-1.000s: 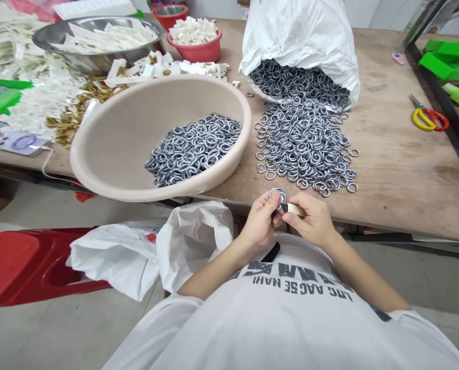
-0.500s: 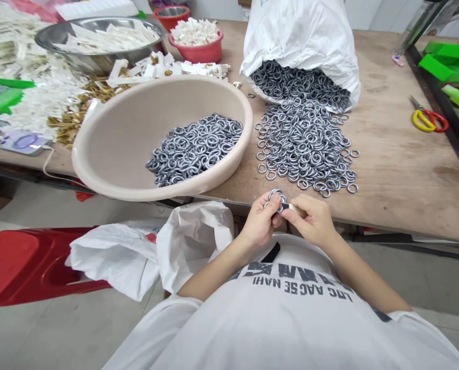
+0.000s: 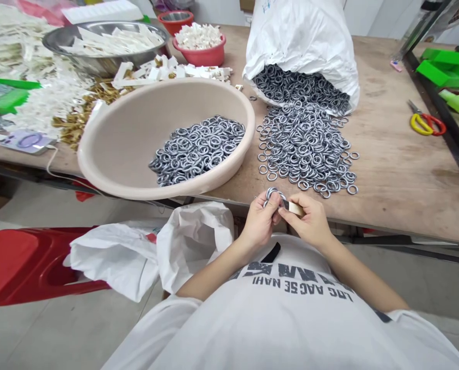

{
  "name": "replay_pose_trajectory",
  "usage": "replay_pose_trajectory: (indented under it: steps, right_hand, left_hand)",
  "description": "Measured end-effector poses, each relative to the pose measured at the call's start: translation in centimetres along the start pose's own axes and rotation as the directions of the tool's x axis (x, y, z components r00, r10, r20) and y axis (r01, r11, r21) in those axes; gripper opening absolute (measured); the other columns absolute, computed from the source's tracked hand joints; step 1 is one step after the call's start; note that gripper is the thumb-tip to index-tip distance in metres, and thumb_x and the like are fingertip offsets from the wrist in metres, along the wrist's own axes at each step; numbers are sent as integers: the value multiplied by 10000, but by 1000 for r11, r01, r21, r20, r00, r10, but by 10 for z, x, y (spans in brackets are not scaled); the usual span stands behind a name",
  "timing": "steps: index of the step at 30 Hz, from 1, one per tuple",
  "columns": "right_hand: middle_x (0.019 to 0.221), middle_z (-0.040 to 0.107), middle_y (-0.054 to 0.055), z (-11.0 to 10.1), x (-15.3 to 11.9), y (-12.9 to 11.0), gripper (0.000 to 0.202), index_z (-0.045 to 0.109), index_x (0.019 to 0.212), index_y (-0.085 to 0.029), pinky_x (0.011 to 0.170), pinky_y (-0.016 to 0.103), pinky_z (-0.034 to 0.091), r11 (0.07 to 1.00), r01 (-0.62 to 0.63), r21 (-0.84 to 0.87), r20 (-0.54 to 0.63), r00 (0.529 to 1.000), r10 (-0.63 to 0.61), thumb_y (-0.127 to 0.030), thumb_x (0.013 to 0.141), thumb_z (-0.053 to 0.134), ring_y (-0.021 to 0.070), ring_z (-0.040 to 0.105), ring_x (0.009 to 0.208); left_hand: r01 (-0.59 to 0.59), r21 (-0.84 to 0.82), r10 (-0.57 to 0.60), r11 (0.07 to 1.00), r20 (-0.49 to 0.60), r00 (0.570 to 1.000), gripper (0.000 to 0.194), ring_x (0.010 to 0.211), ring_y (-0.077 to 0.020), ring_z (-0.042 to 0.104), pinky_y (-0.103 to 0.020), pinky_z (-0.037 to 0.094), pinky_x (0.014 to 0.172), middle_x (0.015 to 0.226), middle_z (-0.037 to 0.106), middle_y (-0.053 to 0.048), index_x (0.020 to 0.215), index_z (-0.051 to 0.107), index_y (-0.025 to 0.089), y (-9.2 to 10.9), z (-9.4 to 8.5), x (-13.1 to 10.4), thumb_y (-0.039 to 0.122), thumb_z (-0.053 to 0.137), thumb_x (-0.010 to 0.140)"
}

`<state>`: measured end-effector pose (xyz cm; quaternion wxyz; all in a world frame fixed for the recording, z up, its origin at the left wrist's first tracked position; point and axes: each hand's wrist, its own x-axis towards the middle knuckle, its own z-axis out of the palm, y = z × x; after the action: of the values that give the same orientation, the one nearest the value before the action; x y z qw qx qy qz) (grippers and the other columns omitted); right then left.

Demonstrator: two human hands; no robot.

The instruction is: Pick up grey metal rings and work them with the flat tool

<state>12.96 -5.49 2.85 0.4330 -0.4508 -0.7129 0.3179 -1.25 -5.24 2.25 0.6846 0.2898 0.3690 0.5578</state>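
Observation:
My left hand (image 3: 260,220) is closed on a few grey metal rings (image 3: 272,193), pinched between thumb and fingers at the table's front edge. Close against it, my right hand (image 3: 310,218) grips a small tool with a pale handle (image 3: 295,208) and a dark end. The dark end meets the rings; what kind of tool it is I cannot make out. Beyond my hands lies a heap of loose grey rings (image 3: 310,144), spilling from a white sack (image 3: 302,41). To the left, a large beige basin (image 3: 113,128) holds more rings (image 3: 202,149).
Scissors (image 3: 425,124) with yellow and red handles lie at the right, near green trays (image 3: 447,67). At the back left are a steel bowl (image 3: 98,62), a red bowl (image 3: 204,55) and white pieces. A white bag (image 3: 196,246) and red stool (image 3: 17,262) stand below the table.
The small tool's pale handle shows more between my hands now, and the held rings are turned slightly. Both hands stay in nearly the same place; the view has shifted a little.

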Motion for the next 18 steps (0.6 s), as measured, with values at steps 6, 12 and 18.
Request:
replay_pose_trajectory:
  steps: [6, 12, 18]
  right_hand:
    - [755, 626, -2, 2, 1, 3, 182, 633, 871, -206, 630, 274, 410, 997, -49, 66, -1, 999, 49, -380, 913, 665, 141, 539, 671]
    - [741, 608, -6, 0, 1, 3, 185, 644, 880, -196, 636, 265, 398, 991, -93, 91, 32, 995, 91, -367, 946, 617, 132, 521, 669]
    - [694, 546, -29, -1, 4, 9, 249, 622, 835, -197, 625, 259, 377, 982, -145, 125, 43, 989, 140, -419, 948, 619, 120, 480, 646]
  left_hand:
    - [-10, 1, 10, 1000, 4, 1000, 416, 464, -28, 343, -166, 275, 447, 607, 469, 62, 776, 564, 160, -1, -2, 0, 516, 778, 786]
    - [32, 51, -35, 998, 50, 998, 411, 467, -43, 353, -175, 273, 454, 555, 447, 63, 767, 565, 163, -2, -4, 2, 535, 730, 827]
    - [77, 101, -83, 992, 52, 995, 363, 467, -48, 364, -176, 258, 448, 544, 438, 68, 819, 582, 173, -3, -7, 3, 498, 743, 828]
